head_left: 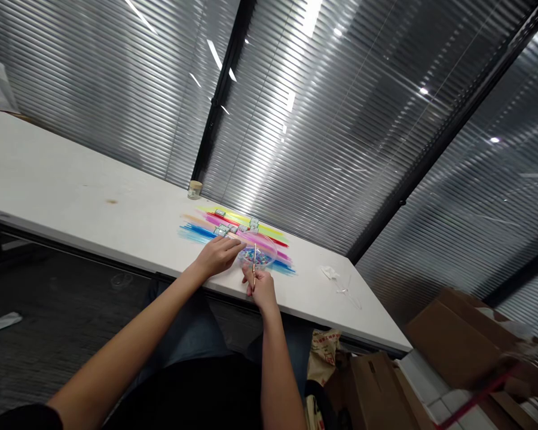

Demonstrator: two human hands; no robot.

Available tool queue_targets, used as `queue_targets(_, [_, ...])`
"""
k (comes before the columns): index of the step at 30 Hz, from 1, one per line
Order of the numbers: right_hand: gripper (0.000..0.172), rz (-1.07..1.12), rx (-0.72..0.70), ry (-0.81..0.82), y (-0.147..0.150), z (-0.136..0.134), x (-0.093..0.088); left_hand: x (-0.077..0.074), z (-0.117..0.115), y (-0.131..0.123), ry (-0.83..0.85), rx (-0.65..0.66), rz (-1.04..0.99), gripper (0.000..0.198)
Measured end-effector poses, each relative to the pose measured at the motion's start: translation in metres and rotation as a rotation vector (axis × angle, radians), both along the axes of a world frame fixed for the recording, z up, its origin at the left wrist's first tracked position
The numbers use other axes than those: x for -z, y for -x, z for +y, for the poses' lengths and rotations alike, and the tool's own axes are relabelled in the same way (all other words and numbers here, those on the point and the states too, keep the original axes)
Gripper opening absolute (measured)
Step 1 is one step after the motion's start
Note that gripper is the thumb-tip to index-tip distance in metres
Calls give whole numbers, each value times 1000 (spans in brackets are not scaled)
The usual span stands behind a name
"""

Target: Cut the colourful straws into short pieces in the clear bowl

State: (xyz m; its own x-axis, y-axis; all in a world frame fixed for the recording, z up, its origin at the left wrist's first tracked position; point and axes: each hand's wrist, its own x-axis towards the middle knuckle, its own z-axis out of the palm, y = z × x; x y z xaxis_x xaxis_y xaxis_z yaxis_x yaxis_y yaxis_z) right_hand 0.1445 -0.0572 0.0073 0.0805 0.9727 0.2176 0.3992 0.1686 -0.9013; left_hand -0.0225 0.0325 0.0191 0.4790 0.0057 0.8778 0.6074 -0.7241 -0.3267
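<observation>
A clear round bowl (275,255) with small multicoloured bits in it stands near the table's front edge. My right hand (262,288) is closed around a slim copper-coloured pair of scissors (254,263), seen nearly edge-on, pointing away from me over the bowl. At the bowl's left rim is my left hand (220,254), palm down, its fingers pressed together; whatever they pinch is too small to make out. Under and behind the bowl lie bundles of long thin coloured strips, among them blue strips (196,232), red strips (279,242) and yellow strips (233,216).
Small printed packets (253,223) lie on the strips. A lidded jar (194,190) stands by the blinds at the table's back edge. On the white table (72,173), crumpled clear plastic (341,280) lies to the right. Cardboard boxes (376,388) crowd the floor at right.
</observation>
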Motion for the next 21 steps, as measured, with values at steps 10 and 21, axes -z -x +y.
queue_targets(10, [48,-10,22,-18,-2,1,2,0,1,0,-8,-28,-21,28])
queue_targets(21, [50,20,29,-24,-1,0,1,1,3,0,30,-16,-48,30])
